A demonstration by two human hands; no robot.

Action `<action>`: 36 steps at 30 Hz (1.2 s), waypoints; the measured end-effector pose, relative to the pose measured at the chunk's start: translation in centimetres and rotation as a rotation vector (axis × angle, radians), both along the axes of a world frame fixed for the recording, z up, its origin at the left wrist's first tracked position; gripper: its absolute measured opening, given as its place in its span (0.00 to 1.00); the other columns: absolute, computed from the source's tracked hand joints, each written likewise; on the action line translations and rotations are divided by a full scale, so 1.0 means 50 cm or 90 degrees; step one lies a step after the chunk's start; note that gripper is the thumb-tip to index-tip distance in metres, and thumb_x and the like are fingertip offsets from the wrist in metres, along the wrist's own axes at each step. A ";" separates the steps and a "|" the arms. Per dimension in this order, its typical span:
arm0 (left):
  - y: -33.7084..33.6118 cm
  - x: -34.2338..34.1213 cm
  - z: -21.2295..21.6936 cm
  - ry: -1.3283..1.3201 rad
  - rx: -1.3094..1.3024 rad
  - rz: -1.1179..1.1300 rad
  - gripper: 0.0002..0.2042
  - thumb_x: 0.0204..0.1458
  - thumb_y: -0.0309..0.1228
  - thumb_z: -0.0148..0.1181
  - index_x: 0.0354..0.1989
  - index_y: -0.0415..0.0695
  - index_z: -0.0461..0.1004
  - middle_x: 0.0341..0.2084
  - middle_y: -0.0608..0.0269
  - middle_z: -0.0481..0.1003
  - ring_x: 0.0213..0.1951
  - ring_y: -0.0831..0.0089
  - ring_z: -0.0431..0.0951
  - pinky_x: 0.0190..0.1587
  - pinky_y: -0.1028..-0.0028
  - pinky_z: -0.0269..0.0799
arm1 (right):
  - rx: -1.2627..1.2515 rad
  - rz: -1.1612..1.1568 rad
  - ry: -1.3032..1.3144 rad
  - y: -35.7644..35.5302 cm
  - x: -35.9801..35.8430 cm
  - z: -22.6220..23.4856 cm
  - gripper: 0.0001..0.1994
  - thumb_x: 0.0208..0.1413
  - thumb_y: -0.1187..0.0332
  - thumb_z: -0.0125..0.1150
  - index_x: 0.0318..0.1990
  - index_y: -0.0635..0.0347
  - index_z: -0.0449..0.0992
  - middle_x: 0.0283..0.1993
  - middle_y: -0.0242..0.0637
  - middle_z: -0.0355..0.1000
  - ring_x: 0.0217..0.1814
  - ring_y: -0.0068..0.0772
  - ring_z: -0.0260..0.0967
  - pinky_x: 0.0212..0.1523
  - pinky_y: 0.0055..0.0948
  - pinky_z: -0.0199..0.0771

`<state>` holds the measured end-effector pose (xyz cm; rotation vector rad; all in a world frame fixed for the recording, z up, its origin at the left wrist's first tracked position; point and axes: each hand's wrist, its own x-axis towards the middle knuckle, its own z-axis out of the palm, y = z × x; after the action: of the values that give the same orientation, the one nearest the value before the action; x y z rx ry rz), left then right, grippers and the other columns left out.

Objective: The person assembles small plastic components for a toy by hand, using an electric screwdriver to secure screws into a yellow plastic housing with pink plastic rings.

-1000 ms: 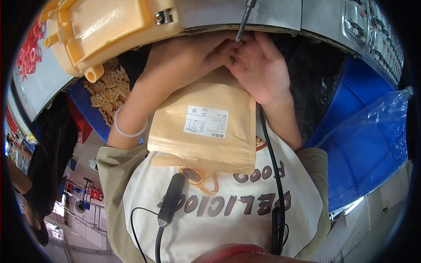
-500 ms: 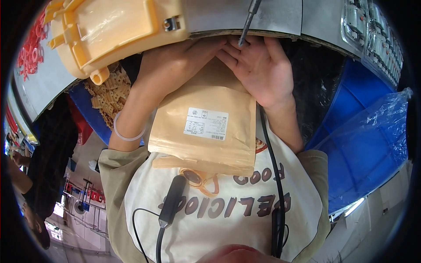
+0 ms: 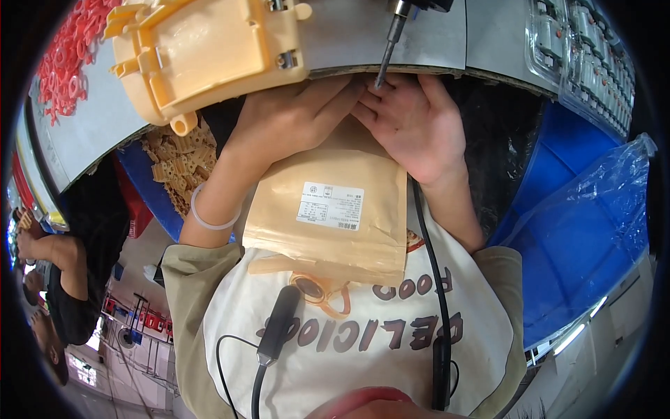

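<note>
Your left hand (image 3: 289, 119), grip unclear, touches your spread right hand (image 3: 424, 133) beside the desk (image 3: 436, 42) edge. Gap between yellow casing (image 3: 209, 52) and driver bit (image 3: 388, 52). Kraft pouch (image 3: 279, 209): printed white label (image 3: 331, 204).

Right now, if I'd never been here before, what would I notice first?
Probably the big tan paper pouch with a white label, in the middle, in front of the white shirt with dark lettering and below the bare left hand and bare right hand. Next might be the chunky pale-yellow plastic part at upper left, then the thin grey metal rod slanting down from the top toward the hands.
</note>
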<state>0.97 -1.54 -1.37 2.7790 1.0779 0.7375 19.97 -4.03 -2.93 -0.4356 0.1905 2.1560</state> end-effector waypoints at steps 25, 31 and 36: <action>-0.029 -0.023 -0.019 -0.366 -0.607 0.310 0.14 0.39 0.40 0.66 0.33 0.46 0.78 0.13 0.69 0.68 0.16 0.78 0.66 0.21 0.79 0.64 | -0.069 -0.006 -0.076 0.011 -0.017 0.031 0.26 0.63 0.52 0.34 0.56 0.66 0.59 0.61 0.56 0.56 0.64 0.51 0.52 0.67 0.44 0.46; -0.021 -0.010 -0.004 -0.244 -0.523 0.251 0.10 0.41 0.37 0.65 0.32 0.48 0.78 0.16 0.67 0.72 0.16 0.76 0.70 0.22 0.77 0.67 | -0.004 0.004 -0.013 0.004 -0.016 0.019 0.24 0.63 0.54 0.35 0.56 0.64 0.60 0.61 0.53 0.57 0.64 0.49 0.53 0.66 0.44 0.47; -0.014 0.000 -0.008 -0.163 -0.293 0.143 0.08 0.42 0.26 0.66 0.33 0.46 0.79 0.20 0.66 0.76 0.19 0.76 0.72 0.23 0.79 0.69 | 0.021 -0.004 -0.036 -0.001 -0.016 0.013 0.19 0.62 0.54 0.39 0.51 0.56 0.65 0.56 0.40 0.63 0.61 0.39 0.56 0.63 0.38 0.50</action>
<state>0.96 -2.24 -1.78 2.1441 1.3209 0.7292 19.18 -4.09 -2.28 -0.4752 0.1243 2.1353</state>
